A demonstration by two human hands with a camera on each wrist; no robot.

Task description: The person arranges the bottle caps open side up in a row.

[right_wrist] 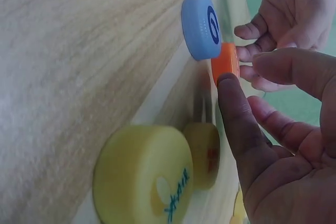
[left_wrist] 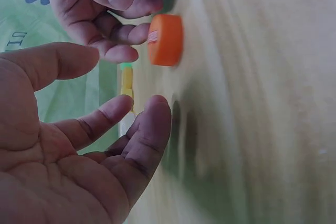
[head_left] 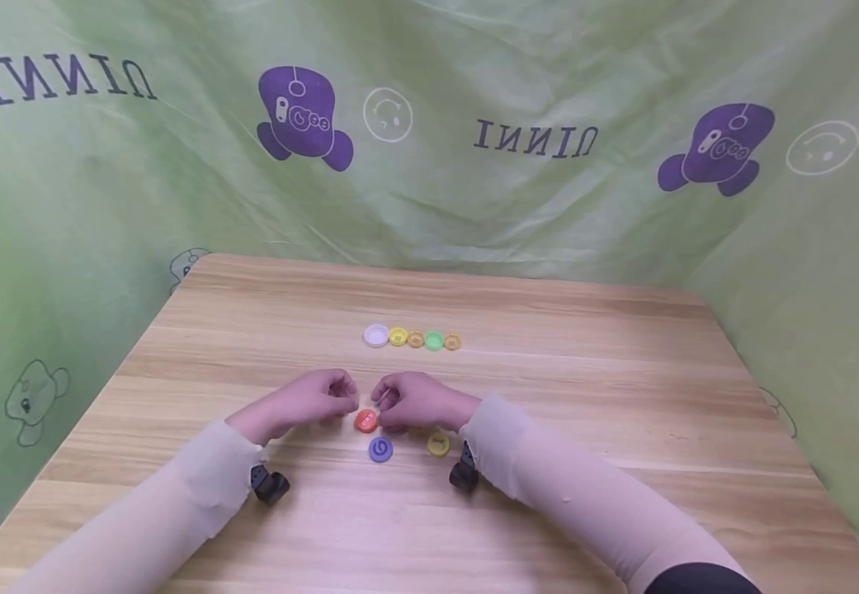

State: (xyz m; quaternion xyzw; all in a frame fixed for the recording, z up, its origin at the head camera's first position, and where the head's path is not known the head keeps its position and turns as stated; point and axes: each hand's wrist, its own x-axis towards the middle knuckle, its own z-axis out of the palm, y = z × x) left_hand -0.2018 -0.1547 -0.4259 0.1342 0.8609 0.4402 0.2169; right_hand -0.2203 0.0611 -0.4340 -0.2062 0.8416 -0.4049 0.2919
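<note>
An orange bottle cap (head_left: 365, 421) lies on the table between the two hands, printed top up. My left hand (head_left: 310, 398) is just left of it, palm turned inward and fingers loosely bent around nothing. From the right, my right hand (head_left: 422, 398) reaches in with fingers spread; in the right wrist view one fingertip is right at the orange cap's edge. Nearer the body lies a blue cap (head_left: 380, 450) with a dark swirl. A yellow cap (head_left: 439, 444) with dark lettering rests below the right wrist, and another yellowish cap (right_wrist: 202, 153) sits beside it, mostly hidden under the hand in the head view.
Farther back runs a row of upturned caps: white (head_left: 376, 335), yellow (head_left: 398, 336), amber (head_left: 416, 339), green (head_left: 434, 340) and amber again. A green printed curtain (head_left: 429, 206) hangs behind the wooden table (head_left: 585, 371). Both wrists carry small black cameras.
</note>
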